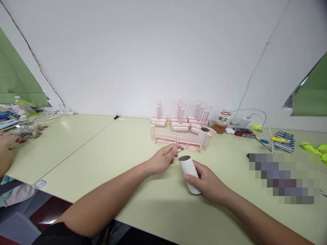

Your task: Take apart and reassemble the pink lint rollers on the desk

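Note:
My right hand [208, 182] grips a white paper roll [189, 173] over the pale green table [102, 153], its hollow end tilted up and away. My left hand [165, 158] hovers just left of the roll's open end, fingers loosely curled, thumb and forefinger close together, holding nothing that I can make out. Just beyond the hands lie flat pink plastic parts [176, 140] and an upright roll in a clear sleeve [204, 137]. Behind them stand several pink roller handles with heart-shaped ends [182, 115] stacked against the wall.
A drink bottle [222, 121] stands to the right of the pink parts, with chargers, cables and a notebook [283, 140] further right. Yellow-green items [315, 149] lie at the far right. Another person's hand [6, 144] rests at the far left beside clutter.

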Demonstrator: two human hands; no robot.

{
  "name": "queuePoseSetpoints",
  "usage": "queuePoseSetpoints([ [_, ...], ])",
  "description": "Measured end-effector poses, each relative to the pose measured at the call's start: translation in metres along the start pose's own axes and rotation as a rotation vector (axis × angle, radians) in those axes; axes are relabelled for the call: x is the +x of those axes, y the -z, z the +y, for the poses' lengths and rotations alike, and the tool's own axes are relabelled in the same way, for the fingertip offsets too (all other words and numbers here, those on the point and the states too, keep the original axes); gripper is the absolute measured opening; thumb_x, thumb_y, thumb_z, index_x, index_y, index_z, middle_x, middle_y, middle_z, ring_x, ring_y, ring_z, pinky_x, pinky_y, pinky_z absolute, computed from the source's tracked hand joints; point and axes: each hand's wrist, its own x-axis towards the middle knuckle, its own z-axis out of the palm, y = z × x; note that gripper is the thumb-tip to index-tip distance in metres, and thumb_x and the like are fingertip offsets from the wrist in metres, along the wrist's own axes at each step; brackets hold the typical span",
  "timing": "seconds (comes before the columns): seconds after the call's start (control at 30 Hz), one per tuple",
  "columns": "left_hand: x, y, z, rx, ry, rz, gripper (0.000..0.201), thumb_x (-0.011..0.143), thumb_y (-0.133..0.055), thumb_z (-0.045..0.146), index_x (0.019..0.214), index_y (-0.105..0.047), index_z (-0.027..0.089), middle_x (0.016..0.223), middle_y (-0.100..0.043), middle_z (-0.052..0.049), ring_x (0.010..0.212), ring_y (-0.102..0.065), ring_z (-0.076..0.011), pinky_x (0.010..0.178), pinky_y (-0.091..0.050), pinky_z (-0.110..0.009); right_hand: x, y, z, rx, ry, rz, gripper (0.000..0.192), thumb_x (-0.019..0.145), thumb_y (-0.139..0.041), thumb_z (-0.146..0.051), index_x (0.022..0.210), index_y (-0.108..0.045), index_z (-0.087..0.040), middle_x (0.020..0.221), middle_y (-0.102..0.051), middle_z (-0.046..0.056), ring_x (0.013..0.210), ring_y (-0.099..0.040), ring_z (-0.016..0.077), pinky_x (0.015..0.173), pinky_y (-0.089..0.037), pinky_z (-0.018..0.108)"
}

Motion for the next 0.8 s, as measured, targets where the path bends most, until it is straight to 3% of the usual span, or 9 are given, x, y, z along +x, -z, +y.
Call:
queuePoseSetpoints([
  [0.1,0.002,-0.003,0.001,-0.121,-0.041,0.015,0.045,0.091,-0.040,0.060,0.104,-0.054,0.019,0.068,-0.043,0.005,0.057,-0.042,-0.0099,0.057,-0.037,-0.024,0.000,0.000,0.001,-0.007,0.011,-0.027,0.034,0.083,-0.059,-0.051,0.091,-0.053,-0.018,0.076,-0.045,-0.002,0.068,-0.039,0.0143,0.060,-0.033,0.026],
  [0.33,0.003,-0.006,0.000,-0.255,-0.064,0.206,0.036,0.079,-0.064,0.050,0.078,-0.049,0.017,0.072,-0.055,0.001,0.061,-0.049,-0.0097,0.059,-0.040,-0.024,-0.001,-0.001,0.002,-0.042,-0.002,-0.038,0.031,0.083,-0.060,-0.047,0.093,-0.054,-0.018,0.077,-0.047,-0.001,0.069,-0.041,0.0148,0.060,-0.034,0.026],
  [0.57,-0.005,-0.013,-0.004,-0.157,-0.155,0.163,0.019,0.087,-0.058,0.035,0.088,-0.057,0.017,0.081,-0.061,-0.002,0.074,-0.056,-0.0135,0.069,-0.045,-0.027,0.001,0.000,0.000,-0.084,0.005,-0.016,0.034,0.083,-0.059,-0.048,0.097,-0.055,-0.018,0.078,-0.051,-0.001,0.069,-0.042,0.0154,0.061,-0.034,0.027],
  [0.8,-0.008,-0.014,0.000,-0.052,-0.140,0.132,0.022,0.088,-0.056,0.038,0.095,-0.061,0.018,0.087,-0.063,-0.003,0.079,-0.058,-0.0154,0.072,-0.047,-0.028,-0.001,0.000,-0.001,-0.078,-0.005,0.019,0.030,0.083,-0.059,-0.047,0.092,-0.054,-0.018,0.077,-0.050,-0.001,0.069,-0.043,0.0154,0.059,-0.036,0.026],
])
